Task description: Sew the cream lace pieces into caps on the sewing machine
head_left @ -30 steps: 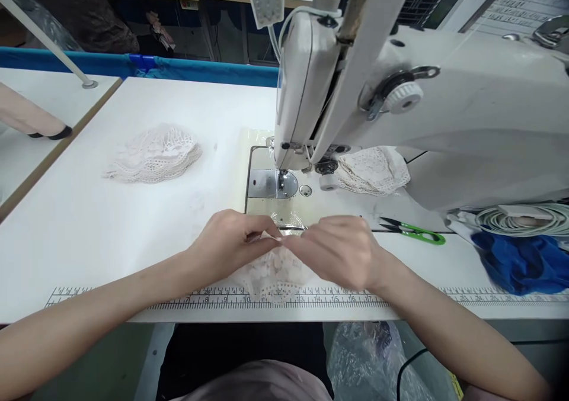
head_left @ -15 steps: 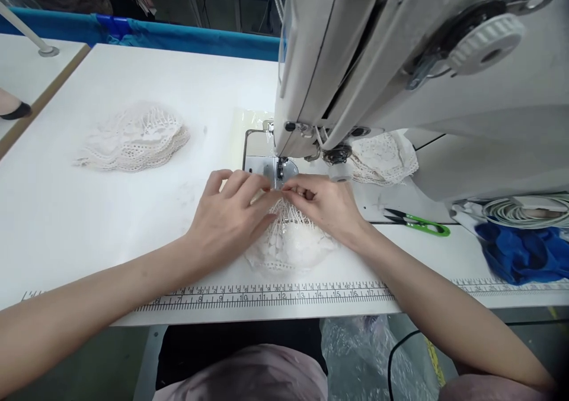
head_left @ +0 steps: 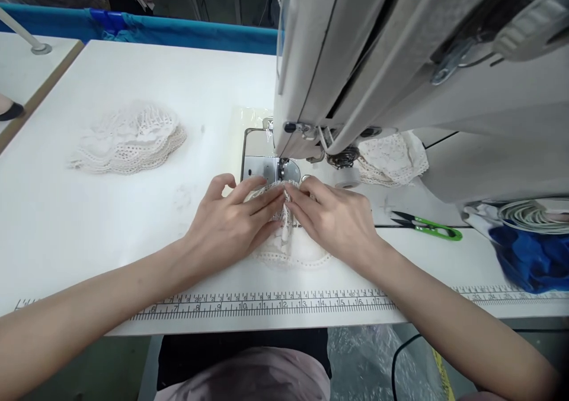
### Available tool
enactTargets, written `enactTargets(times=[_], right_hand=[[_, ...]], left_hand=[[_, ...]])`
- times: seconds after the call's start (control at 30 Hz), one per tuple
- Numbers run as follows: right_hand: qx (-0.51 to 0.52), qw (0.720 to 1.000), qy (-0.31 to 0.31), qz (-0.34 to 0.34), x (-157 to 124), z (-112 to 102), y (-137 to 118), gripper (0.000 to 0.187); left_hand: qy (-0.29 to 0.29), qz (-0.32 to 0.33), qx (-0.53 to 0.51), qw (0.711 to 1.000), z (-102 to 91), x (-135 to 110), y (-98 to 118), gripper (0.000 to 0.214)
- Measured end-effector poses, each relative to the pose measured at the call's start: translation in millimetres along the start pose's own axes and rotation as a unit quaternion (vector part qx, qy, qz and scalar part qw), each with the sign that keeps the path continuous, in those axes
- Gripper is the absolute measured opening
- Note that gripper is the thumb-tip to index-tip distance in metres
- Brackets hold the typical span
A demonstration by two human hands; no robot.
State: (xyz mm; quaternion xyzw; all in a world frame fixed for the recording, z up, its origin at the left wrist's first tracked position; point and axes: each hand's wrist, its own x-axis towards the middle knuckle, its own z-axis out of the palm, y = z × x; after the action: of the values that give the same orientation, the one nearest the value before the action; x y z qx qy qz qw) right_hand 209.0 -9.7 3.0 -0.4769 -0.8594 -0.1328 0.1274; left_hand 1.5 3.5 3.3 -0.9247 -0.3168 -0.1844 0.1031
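A piece of white lace fabric [head_left: 288, 253] lies just in front of the sewing machine's presser foot [head_left: 281, 169], its upper edge close to the needle plate [head_left: 258, 165]. A raised fold runs down its middle. My left hand [head_left: 235, 217] presses on the lace from the left, fingers bent and tips near the fold. From the right, my right hand [head_left: 335, 214] pinches the lace by the fold with thumb and forefinger. The two hands nearly meet at the fold, and they cover much of the upper lace.
A stack of lace pieces [head_left: 133, 140] lies on the left of the table. More lace [head_left: 393, 158] sits behind the machine head [head_left: 320, 63]. Green thread snips [head_left: 429, 226], blue cloth [head_left: 528, 259] and a cable coil [head_left: 533, 216] are at right. A printed ruler [head_left: 262, 306] runs along the front edge.
The lace's gathered top has been spread and now shows a fold down the middle. My left fingers have flattened onto it, and my right hand has shifted slightly right.
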Motion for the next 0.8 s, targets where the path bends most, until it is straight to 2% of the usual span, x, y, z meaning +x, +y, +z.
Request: enactTargets(times=[0.3,0.57,0.8], right_hand=[[-0.004,0.995,-0.09,0.033,7.0,3.0,4.3,0.037],[0.013,0.994,-0.089,0.057,7.8,7.3,7.2,0.036],[-0.001,0.996,-0.08,0.046,7.6,7.1,7.9,0.037]], left_hand=[[-0.024,-0.015,0.035,0.999,-0.6,-3.1,3.6,0.035],[-0.025,-0.024,0.031,0.999,1.0,1.9,2.0,0.034],[-0.028,-0.023,0.041,0.998,0.8,1.9,2.6,0.036]])
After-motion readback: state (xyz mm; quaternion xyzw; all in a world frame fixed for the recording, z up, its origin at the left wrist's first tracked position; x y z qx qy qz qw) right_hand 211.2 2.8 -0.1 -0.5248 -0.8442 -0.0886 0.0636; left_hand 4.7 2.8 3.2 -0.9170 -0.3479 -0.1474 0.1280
